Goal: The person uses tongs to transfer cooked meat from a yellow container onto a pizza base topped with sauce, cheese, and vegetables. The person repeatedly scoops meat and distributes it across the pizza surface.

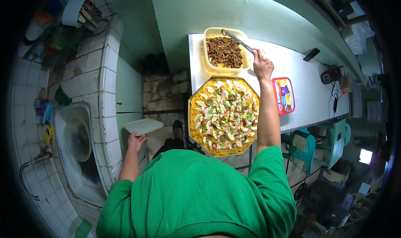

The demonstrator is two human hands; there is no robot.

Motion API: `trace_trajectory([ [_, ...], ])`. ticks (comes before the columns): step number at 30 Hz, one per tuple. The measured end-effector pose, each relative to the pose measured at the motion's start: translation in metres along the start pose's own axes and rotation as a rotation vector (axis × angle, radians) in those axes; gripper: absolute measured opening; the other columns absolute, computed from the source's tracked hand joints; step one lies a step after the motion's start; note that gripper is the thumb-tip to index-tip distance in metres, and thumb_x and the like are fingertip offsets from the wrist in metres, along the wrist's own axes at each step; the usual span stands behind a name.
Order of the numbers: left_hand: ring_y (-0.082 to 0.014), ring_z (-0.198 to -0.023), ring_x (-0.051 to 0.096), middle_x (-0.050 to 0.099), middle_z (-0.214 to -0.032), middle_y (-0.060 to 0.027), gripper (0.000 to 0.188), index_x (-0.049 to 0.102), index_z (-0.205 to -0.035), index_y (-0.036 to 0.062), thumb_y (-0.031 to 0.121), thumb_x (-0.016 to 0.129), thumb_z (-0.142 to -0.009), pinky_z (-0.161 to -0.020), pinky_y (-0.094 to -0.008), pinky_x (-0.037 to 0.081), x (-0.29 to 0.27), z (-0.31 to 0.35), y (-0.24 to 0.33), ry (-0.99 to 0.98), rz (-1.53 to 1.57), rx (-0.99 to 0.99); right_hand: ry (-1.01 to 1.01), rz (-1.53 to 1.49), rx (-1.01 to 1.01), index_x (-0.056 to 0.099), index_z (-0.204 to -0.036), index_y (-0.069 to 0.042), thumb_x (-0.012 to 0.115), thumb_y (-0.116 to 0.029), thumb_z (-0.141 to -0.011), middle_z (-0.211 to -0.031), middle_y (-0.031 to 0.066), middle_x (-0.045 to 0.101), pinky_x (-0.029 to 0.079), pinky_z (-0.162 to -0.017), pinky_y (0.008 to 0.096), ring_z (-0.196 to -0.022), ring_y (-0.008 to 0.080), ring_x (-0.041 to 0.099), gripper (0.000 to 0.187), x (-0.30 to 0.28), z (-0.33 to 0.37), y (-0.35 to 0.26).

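My right hand [262,64] is closed round the end of dark, ribbed tongs [239,40], whose far end rests at the back rim of a cream plastic container [205,56]. Browned, chopped meat [224,53] fills much of that container, with some yellow showing at its edges. Just below it sits an octagonal tray [190,121] of yellow noodles [196,131], topped with egg slices, green bits and brown pieces. Low on the left, my left hand [135,142] grips the edge of a pale plastic lid [144,126], away from the table.
A red-rimmed tub [283,96] lies on the white table [311,87] beside my right forearm. A black speaker-like device [331,75] stands at the table's far right. Left of me are a tiled counter [109,77] and a sink [62,125]. Teal chairs [307,148] stand at right.
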State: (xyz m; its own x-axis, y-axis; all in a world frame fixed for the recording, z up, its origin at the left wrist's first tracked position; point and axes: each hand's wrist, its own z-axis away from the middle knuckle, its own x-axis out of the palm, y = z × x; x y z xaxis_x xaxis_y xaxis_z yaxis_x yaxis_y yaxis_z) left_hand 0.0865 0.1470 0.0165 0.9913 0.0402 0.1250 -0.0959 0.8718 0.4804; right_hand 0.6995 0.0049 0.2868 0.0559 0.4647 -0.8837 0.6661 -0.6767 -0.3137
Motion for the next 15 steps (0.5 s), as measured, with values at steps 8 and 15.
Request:
trace_trajectory([
  [8,-0.031,-0.085,0.062,0.056,-0.099,-0.0155,0.033,0.046,-0.113,0.0013,0.021,0.052,-0.087,-0.082,-0.0452,0.052,0.001,-0.005,-0.003,-0.029,-0.018,-0.036,0.024,-0.195,0.186,0.071,-0.096,-0.011,0.053,-0.031,-0.092,-0.087,0.0172,0.067,0.05,-0.075,0.0407,-0.083,0.0367,0.065,0.027,-0.049,0.071,0.056],
  [15,-0.031,-0.087,0.062,0.056,-0.099,-0.0153,0.033,0.047,-0.112,0.001,0.022,0.052,-0.087,-0.087,-0.0471,0.05,-0.005,0.003,-0.009,0.02,-0.04,-0.019,0.135,-0.156,0.386,0.067,-0.096,0.0,0.056,-0.022,-0.094,-0.079,0.0125,0.066,0.047,-0.067,0.032,-0.07,0.0211,0.061,0.025,-0.177,0.215,0.137],
])
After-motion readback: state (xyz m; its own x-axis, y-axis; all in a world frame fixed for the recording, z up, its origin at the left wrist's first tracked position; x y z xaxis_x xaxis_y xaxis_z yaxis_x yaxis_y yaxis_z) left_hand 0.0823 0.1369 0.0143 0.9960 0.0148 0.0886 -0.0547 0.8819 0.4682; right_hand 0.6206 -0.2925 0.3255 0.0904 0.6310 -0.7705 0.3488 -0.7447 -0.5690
